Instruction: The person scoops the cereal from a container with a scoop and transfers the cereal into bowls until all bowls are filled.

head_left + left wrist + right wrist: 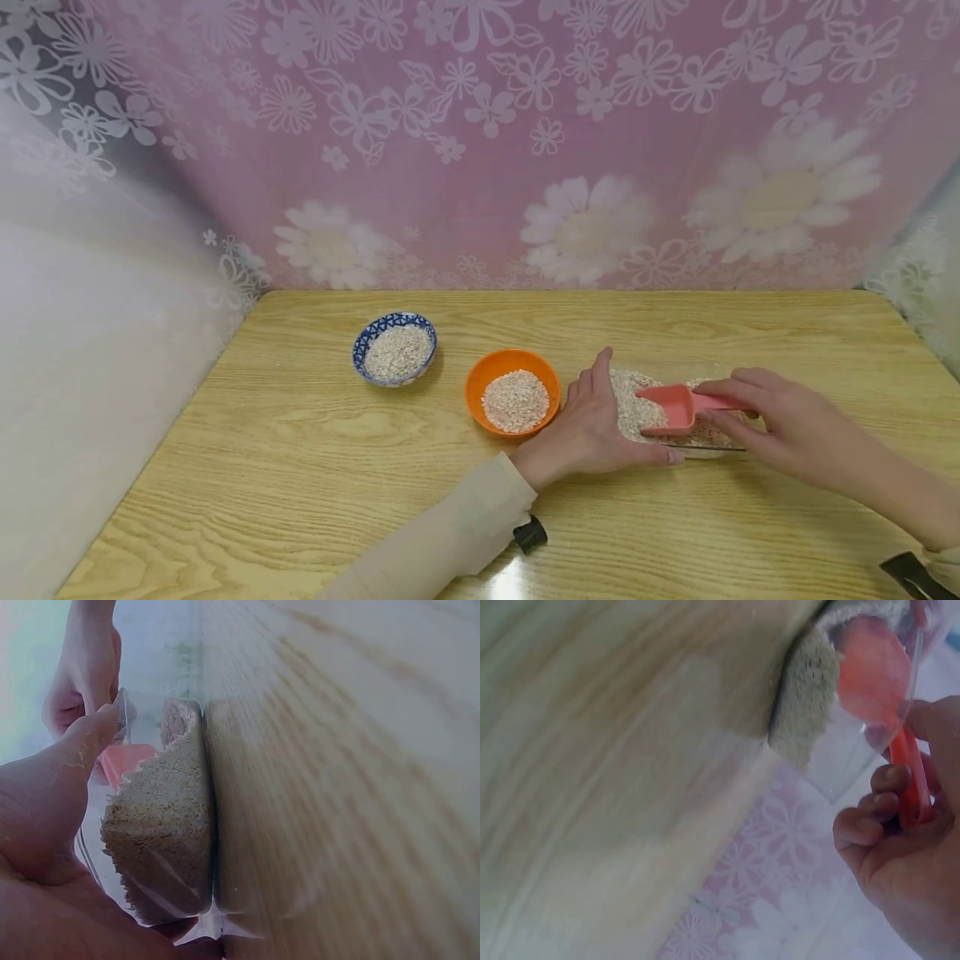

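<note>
On the right of the table is a clear container (88,847) of oat flakes (632,402). My left hand (588,421) grips its left end, thumb along the near rim and fingers round the far side. In my right hand (795,421) is the handle of a pink scoop (678,408), pinched between thumb and fingers. The scoop lies low in the container, its mouth facing left, with flakes at its front edge. Through the clear wall, the right wrist view shows the scoop's red-pink bowl (874,671) beside the heaped flakes (806,694).
An orange bowl (480,377) with oat flakes stands just left of my left hand. Farther back and left is a blue-and-white patterned bowl (362,350), also holding flakes. A pink flowered curtain (450,192) hangs behind the wooden table (285,467).
</note>
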A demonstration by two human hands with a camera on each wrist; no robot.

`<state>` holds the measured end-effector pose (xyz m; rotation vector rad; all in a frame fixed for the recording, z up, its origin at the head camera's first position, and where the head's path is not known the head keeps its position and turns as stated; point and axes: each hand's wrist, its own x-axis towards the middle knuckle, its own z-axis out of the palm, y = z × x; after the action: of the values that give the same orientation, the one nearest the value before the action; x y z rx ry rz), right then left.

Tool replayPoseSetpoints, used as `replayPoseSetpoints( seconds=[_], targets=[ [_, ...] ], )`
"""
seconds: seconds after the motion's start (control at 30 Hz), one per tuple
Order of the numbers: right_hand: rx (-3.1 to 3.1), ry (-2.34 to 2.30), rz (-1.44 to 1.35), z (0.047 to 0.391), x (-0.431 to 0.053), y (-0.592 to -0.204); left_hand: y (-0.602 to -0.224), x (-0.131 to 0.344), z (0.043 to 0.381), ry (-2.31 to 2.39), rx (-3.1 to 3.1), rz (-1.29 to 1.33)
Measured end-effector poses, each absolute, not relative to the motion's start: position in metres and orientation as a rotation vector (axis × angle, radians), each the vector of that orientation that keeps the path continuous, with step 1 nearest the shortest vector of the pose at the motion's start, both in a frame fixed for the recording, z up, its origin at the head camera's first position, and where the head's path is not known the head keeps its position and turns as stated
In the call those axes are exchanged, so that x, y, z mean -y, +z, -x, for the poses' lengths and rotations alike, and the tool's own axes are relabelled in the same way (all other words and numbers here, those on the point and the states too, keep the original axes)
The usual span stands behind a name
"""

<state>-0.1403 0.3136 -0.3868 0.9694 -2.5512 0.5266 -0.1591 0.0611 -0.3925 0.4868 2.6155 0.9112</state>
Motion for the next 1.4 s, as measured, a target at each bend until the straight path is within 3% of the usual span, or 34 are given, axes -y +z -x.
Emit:
replayPoseSetpoints(
  seconds=[0.53,1.13,1.4],
  targets=[
    [2.542,0.707,-0.908,0.139,-0.312,-0.402,-0.392,-0.061,0.159,0.896,-2.620,-0.483],
    [2.721,1.251,-0.458,0.128,-0.337,-0.399,-0.372,-0.054,0.153,1.041,-2.599,-0.530],
    [2.657,1.392,-0.338,0.126,-0.340,-0.399,-0.354,-0.018,0.162,1.118,-2.605,-0.649]
  ],
)
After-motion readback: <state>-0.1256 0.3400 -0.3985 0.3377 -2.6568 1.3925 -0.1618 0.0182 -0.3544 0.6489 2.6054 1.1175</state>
